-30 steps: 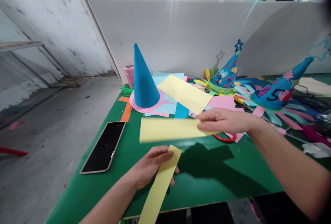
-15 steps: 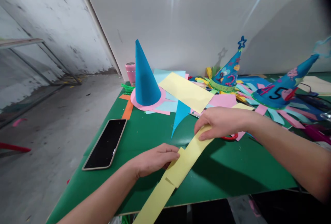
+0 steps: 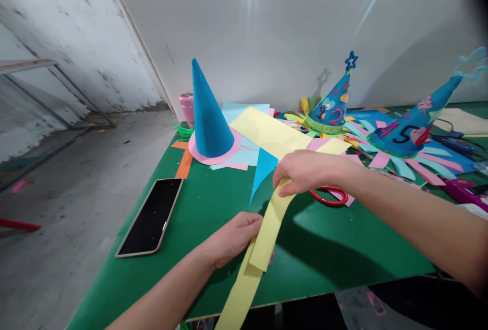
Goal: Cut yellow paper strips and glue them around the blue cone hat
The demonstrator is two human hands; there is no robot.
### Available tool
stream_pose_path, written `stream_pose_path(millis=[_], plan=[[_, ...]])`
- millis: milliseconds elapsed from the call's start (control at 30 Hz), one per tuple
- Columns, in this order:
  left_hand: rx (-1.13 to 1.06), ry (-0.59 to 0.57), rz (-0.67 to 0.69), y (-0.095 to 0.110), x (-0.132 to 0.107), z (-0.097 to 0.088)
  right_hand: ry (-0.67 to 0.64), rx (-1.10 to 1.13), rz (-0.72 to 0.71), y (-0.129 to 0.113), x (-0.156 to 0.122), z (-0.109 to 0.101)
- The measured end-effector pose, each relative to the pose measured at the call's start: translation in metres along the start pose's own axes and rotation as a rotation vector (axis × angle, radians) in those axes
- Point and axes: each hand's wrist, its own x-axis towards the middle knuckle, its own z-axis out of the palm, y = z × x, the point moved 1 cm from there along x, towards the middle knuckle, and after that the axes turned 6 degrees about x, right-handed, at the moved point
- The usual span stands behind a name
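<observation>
Two long yellow paper strips overlap above the green table (image 3: 335,248). My left hand (image 3: 234,238) pinches the near strip (image 3: 240,294), which runs down past the table's front edge. My right hand (image 3: 305,172) is closed on the upper strip (image 3: 269,228), which slants from that hand down to my left hand. Red-handled scissors (image 3: 331,195) lie just right of my right hand.
A dark phone (image 3: 150,215) lies at the table's left. A plain blue cone on a pink disc (image 3: 208,116) stands behind it, with loose coloured sheets (image 3: 267,131). Two decorated cone hats (image 3: 335,103) (image 3: 415,126) stand at the back right before a white board.
My right hand has swung its yellow strip from level to slanting and laid its lower end over the strip in my left hand. The hands have drawn closer.
</observation>
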Motion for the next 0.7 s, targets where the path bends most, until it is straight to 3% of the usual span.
stream_pose_path(millis=[233, 533, 700], plan=[[-0.099, 0.132, 0.032, 0.007, 0.016, -0.009, 0.051, -0.102, 0.037, 0.008, 0.016, -0.004], [-0.076, 0.290, 0.108, 0.022, 0.029, -0.015, 0.138, -0.205, 0.047, 0.024, 0.043, -0.006], [-0.110, 0.339, 0.112, 0.024, 0.038, -0.017, 0.335, -0.263, 0.041, 0.024, 0.049, -0.012]])
